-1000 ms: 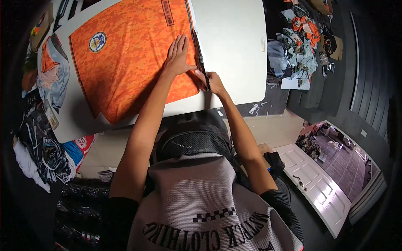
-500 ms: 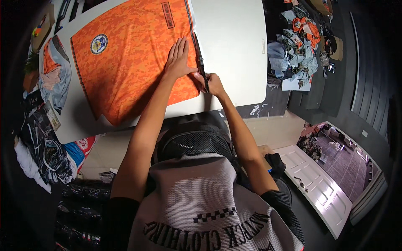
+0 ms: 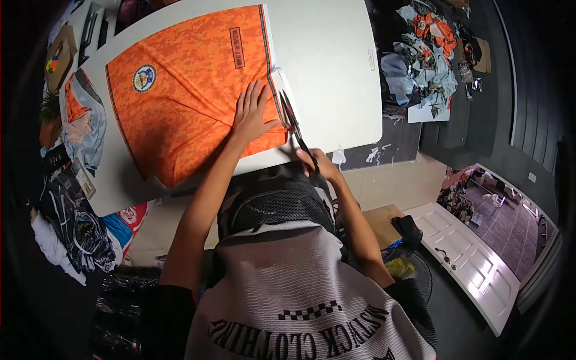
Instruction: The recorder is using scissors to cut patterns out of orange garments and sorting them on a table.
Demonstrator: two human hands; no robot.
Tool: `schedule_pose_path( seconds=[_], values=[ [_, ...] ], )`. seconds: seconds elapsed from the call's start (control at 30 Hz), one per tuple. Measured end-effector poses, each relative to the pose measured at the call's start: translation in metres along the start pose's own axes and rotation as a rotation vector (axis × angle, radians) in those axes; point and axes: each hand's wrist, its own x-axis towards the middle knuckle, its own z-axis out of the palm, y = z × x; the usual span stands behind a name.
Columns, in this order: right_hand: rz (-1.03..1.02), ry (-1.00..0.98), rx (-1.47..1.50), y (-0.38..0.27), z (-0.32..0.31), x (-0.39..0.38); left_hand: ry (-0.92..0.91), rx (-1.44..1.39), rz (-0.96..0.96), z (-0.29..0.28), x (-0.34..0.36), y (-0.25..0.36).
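An orange camouflage-patterned fabric panel with a round emblem and a dark edge stripe lies on a white table. Flat on the panel near its right edge, my left hand rests with fingers apart. My right hand, at the table's near edge, is closed round the handles of black-handled scissors. Their blades are parted and point away from me, along the panel's dark right border. A thin white strip of material shows beside that border. Creases run across the panel toward my left hand.
Fabric scraps in grey, orange and camouflage are heaped right of the table. More cloth hangs by the left edge, above a dark tangle of strips. A white panelled door stands ajar at lower right.
My right hand has drawn the scissors back toward me, and their blades have parted. My left hand has slid nearer to me, and the panel has creased beside it.
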Motion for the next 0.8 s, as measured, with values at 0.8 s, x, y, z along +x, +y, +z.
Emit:
schedule_pose_path(
  seconds=[0.8],
  values=[
    [-0.079, -0.095, 0.056, -0.034, 0.020, -0.013, 0.007, -0.052, 0.190, 0.005, 0.001, 0.005]
  ],
)
